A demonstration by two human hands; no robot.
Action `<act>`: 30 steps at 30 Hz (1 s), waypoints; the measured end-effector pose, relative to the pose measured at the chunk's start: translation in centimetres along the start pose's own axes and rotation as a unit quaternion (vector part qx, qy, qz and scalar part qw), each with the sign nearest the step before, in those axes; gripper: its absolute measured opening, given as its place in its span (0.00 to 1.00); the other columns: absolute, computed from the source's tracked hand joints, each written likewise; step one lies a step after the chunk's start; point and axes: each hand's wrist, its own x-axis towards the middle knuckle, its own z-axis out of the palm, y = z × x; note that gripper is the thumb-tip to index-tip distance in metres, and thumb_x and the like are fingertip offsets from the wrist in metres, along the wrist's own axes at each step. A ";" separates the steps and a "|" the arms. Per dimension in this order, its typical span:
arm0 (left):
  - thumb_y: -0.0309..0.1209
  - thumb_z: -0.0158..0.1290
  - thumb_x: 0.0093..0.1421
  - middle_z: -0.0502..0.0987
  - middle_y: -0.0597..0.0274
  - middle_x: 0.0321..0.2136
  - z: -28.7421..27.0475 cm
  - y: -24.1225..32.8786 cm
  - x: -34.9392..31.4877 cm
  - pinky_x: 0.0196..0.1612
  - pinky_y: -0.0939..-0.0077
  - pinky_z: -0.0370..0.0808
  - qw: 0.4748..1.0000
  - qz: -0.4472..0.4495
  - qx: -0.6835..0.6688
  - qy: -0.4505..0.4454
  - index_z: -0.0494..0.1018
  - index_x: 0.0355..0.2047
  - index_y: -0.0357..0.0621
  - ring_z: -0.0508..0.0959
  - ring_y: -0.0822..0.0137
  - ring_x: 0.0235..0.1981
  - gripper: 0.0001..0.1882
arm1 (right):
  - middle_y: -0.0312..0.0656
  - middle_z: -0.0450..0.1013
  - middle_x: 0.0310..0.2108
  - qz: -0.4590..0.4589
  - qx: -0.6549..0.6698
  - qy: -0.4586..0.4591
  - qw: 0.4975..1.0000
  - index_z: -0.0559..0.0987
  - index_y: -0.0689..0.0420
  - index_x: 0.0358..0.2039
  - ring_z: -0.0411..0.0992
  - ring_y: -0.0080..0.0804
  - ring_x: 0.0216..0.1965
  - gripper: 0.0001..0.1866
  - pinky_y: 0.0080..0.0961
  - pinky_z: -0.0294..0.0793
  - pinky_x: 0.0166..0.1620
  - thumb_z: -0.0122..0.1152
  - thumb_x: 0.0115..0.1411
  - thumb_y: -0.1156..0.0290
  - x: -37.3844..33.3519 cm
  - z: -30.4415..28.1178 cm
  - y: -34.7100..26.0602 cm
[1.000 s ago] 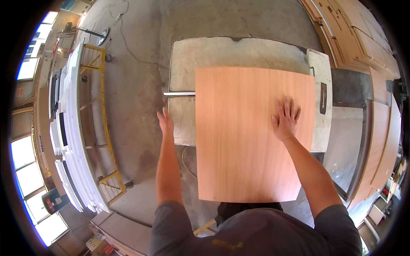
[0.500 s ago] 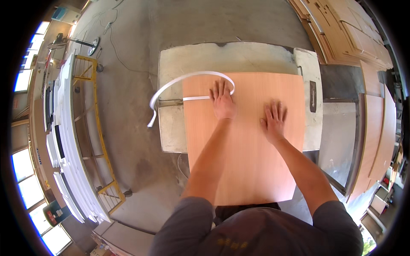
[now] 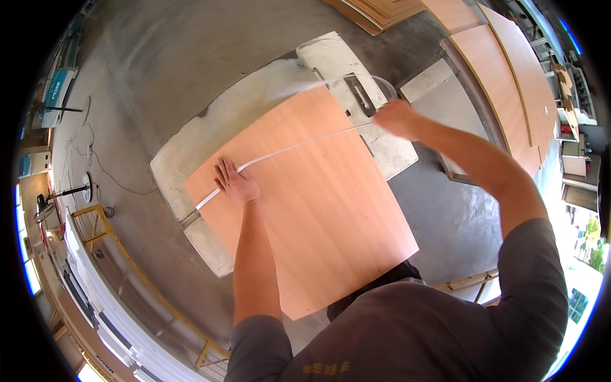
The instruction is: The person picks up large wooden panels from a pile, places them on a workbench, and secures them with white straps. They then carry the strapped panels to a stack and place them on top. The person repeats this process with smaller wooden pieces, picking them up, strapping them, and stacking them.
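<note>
A wood-grain panel (image 3: 324, 216) lies flat on a pale, worn worktable (image 3: 191, 149). A white strap (image 3: 305, 141) runs across it from the left edge to the right edge. My left hand (image 3: 238, 183) rests flat on the panel near its left edge, fingers stretched out, pressing on the strap. Out past the panel's right edge, my right hand (image 3: 396, 120) is closed around the strap and slightly blurred. The strap is taut between my hands. Its loose end loops behind my right hand and smears over the panel's far corner.
A yellow-framed cart (image 3: 127, 251) stands at the left beside long white panels (image 3: 102, 299). Wood-grain boards (image 3: 496, 95) lean at the right, and a board stack (image 3: 379, 13) lies at the far side. A cable (image 3: 105, 172) trails over the floor.
My right hand has left the panel and moved right, now gripping the strap and stretching it across. My left hand stays flat near the strap. The view has turned.
</note>
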 end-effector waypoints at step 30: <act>0.48 0.26 0.67 0.58 0.60 0.63 -0.6 1.0 0.1 0.66 0.55 0.47 0.999 -0.014 -0.033 -0.005 0.59 0.61 0.43 0.53 0.56 0.66 0.30 | 0.61 0.72 0.25 0.471 0.466 0.277 0.696 0.76 0.66 0.27 0.71 0.61 0.30 0.18 0.47 0.70 0.34 0.47 0.64 0.63 7.4 6.7 -3.4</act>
